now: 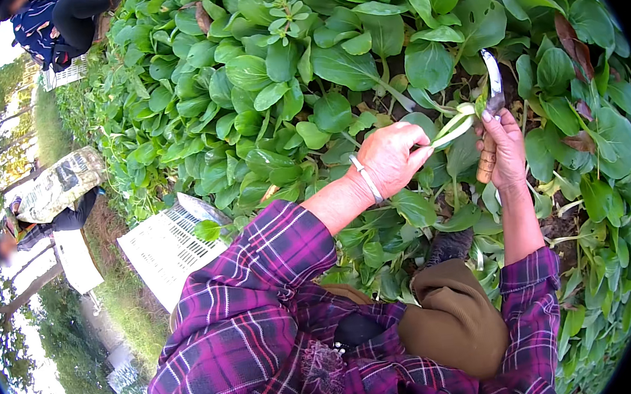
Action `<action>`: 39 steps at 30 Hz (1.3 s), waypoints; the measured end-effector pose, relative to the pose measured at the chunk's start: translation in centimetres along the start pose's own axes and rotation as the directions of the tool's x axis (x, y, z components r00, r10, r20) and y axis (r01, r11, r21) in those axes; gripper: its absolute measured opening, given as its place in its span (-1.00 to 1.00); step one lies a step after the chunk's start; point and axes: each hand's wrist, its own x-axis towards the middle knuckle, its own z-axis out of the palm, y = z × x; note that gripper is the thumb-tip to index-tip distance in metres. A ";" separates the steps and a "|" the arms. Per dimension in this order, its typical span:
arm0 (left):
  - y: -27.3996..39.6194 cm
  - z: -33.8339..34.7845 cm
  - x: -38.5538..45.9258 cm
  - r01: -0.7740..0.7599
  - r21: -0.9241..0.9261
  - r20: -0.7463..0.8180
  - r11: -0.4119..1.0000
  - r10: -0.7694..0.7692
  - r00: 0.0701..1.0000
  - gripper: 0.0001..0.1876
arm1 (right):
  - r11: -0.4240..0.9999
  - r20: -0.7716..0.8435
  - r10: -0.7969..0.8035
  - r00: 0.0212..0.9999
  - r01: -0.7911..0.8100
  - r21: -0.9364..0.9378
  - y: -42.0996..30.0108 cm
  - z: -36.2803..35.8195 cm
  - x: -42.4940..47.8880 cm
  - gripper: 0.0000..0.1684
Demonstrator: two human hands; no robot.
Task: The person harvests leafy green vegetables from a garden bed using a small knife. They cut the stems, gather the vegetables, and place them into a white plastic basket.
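My left hand (394,157), with a pale bangle on its wrist, pinches the leaves of a small leafy green plant (452,129), likely pak choi. The plant's pale stem end points towards my right hand (505,145), whose thumb and fingers are near or touching it. A curved harvesting knife (493,74) is gripped in my right hand, its wooden handle (486,163) towards me and its bright blade pointing away. Beneath both hands grow dense leafy greens (359,65), with some soil showing between stems.
To the left stands a white slatted plastic crate (174,249) with a clear plastic bag (201,209) at its edge. Farther off, one person carries a large printed sack (63,183). Another person (55,28) crouches at the top left near a white crate (66,73).
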 end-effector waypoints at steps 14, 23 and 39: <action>2.7 -2.2 0.7 0.260 -0.311 0.019 0.914 -0.267 0.963 -0.57 | 0.989 0.084 0.132 0.988 -0.126 -0.081 -0.3 -1.3 -0.9 -0.59; 2.3 1.9 6.1 -0.141 0.056 -0.215 0.989 0.149 0.965 -0.78 | 0.993 -0.024 0.093 0.995 -0.095 -0.077 0.4 -1.9 -0.4 -0.68; 4.4 4.4 11.3 -0.074 0.323 0.355 0.944 -0.048 0.934 -0.76 | 0.783 -0.095 -0.337 0.937 0.223 -0.581 2.1 -2.2 5.2 -0.76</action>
